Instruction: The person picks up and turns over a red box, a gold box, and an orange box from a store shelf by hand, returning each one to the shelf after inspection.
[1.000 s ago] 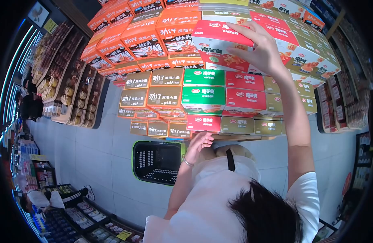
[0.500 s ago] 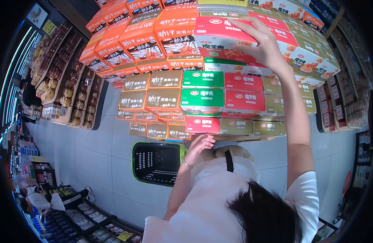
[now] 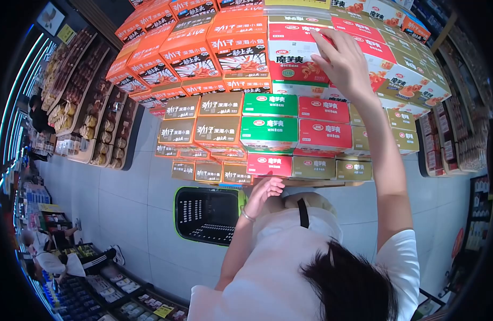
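Toward one o'clock, the red-and-white box sits on the stacked display, orange boxes at its nine-o'clock side. The right hand is at the box's three-o'clock end, thumb and fingers spread wide — I cannot tell whether they touch it. Just off centre toward five o'clock, the left hand has loosely curled fingers; a green-rimmed black basket stands toward seven — on the tiled floor.

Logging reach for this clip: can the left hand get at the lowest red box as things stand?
Probably yes: the left hand looks empty, close to the lowest red box, with nothing visibly between.
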Motion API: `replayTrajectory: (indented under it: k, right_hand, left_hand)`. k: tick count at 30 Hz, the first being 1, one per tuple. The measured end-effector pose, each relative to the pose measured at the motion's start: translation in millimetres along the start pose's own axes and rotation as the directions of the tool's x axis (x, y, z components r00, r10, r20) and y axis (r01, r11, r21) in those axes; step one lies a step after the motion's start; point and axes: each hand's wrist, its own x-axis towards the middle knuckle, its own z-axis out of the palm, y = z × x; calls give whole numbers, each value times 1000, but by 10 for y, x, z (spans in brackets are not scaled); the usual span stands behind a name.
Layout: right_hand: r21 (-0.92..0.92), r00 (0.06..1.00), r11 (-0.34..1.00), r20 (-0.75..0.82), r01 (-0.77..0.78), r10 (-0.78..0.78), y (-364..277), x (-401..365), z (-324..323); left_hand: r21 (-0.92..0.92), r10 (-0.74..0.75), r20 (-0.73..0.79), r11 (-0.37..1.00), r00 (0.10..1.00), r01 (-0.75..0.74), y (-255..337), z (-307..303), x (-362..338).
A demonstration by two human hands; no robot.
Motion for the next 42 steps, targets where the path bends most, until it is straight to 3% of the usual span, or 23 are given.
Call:
replayTrajectory:
  k: [6,12,15,19,21,23,24,27,28,30,31,32,34,36,38,39,42]
  right_hand:
    - [-42,979,990,-152,134,-139,-99,-5,99]
    - [-97,992,995,-122,20,-32,-316,79,187]
    - [-124,999,992,-44,-6,1,-301,47,291]
    - [-91,999,996,-52,-7,2,-301,-2,306]
    - [137,963,987,-264,84,-46,-440,-146,273]
    - [255,948,950,-303,182,-101,-684,-392,179]
    - [331,953,919,-277,212,-120,-832,-564,144]
    - [583,974,780,-144,227,-175,-1303,-976,74]
    - [643,973,736,-72,213,-219,-1421,-1061,87]
    - [703,962,682,-12,202,-273,-1595,-1184,122]
    - [762,954,636,86,124,-288,-1654,-1230,135]
    - [805,933,592,183,38,-309,-1700,-1287,153]
    - [826,939,562,157,44,-304,-1768,-1440,213]
    - [844,937,534,152,43,-315,-1806,-1565,229]
    - [852,942,523,166,11,-290,-1843,-1689,243]
    - [844,947,536,178,-8,-266,-1844,-1793,272]
    - [831,940,552,238,-68,-243,-1790,-1989,250]
  left_hand:
    - [-51,-18,5,999,1000,18,-18,-4,26]
    - [-27,-37,-1,999,999,37,-40,17,43]
    - [-32,-41,-11,999,999,40,-38,26,31]
    - [-19,-43,-28,999,999,42,-22,76,22]
    - [-5,-37,-47,999,998,37,1,54,42]
    - [-37,-13,0,999,1000,13,-45,-2,30]
    - [-38,-3,-16,999,1000,2,-82,-41,34]
    - [-392,159,194,917,968,-72,-145,-155,88]
    - [-389,172,179,917,969,-91,-124,-152,77]
    - [-624,110,-36,774,993,-108,-13,-48,15]
    - [-620,-44,-315,766,948,-170,311,245,6]
    - [-619,-38,-320,765,947,-178,309,204,2]
    - [-735,30,-270,639,962,-227,244,45,-38]
    - [-691,26,-303,683,953,-238,205,-72,-80]
    - [-742,277,-68,629,958,-234,233,-151,-125]
    - [-707,199,-190,652,961,-274,287,-105,-178]
    - [-703,206,-238,638,949,-315,327,-113,-323]
